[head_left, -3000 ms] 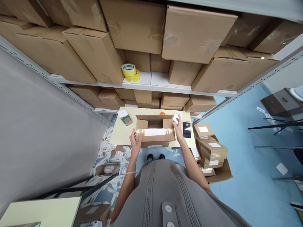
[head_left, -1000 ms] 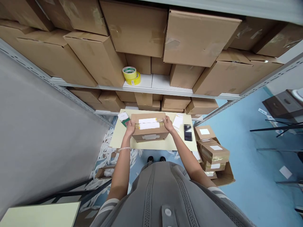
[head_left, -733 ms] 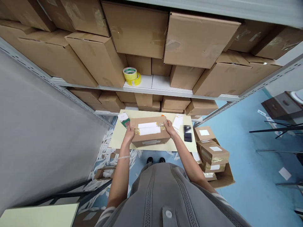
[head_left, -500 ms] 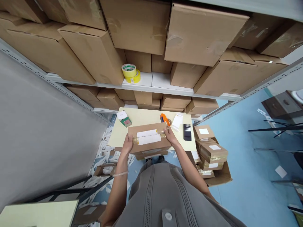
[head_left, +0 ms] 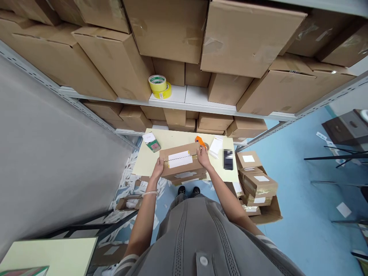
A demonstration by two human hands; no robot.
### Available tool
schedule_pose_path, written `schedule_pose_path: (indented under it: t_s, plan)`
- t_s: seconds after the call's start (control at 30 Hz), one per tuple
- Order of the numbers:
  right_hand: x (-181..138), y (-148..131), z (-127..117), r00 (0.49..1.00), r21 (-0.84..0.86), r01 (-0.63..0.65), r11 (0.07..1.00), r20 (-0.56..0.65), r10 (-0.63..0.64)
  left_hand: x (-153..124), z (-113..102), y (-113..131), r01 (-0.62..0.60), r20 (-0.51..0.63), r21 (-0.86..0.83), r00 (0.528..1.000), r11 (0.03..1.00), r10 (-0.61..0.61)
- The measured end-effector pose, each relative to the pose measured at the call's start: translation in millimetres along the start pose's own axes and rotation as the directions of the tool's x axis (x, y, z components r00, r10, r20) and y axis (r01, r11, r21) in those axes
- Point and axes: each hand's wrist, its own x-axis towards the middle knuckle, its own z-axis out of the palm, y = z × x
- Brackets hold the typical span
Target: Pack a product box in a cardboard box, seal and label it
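Your grip is two-sided: bare left hand (head_left: 158, 168) at nine o'clock, bare right hand (head_left: 203, 156) at two, pinching the brown oblong cardboard box (head_left: 182, 165) over the pale-yellow rectangular worktop's (head_left: 175, 138) six o'clock edge. It likely handles light and stiff; hold its ends.

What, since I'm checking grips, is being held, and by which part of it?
A cardboard box, by its ends: left hand on the left, right hand on the right.
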Motion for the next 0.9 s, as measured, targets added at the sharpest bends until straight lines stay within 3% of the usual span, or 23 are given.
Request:
schedule_pose_path:
  t_s: [0.2, 0.3, 0.43, 0.67, 0.9]
  plan:
    - [-17, 44, -34, 0.999, 0.092, -0.050, 0.995, 0.016, 0.049, -6, 45, 12, -0.112, 0.007, 0.045, 0.994, 0.993, 0.112]
    - [-34, 65, -37, 0.998, 0.150, -0.044, 0.988, -0.037, 0.050, -7, 58, 15, -0.153, -0.001, 0.079, 0.988, 0.985, 0.154]
    - [-44, 70, -21, 0.994, 0.103, -0.054, 0.993, -0.086, 0.063, -7, 43, 9, -0.158, 0.024, 0.101, 0.987, 0.982, 0.156]
    - [-37, 49, 18, 0.998, 0.095, -0.028, 0.995, -0.044, 0.032, -1, 1, 1, -0.185, -0.045, 0.111, 0.981, 0.977, 0.190]
    - [-39, 47, 19, 0.998, 0.070, -0.001, 0.998, -0.059, 0.005, -4, 2, -13, -0.235, -0.129, 0.088, 0.961, 0.968, 0.245]
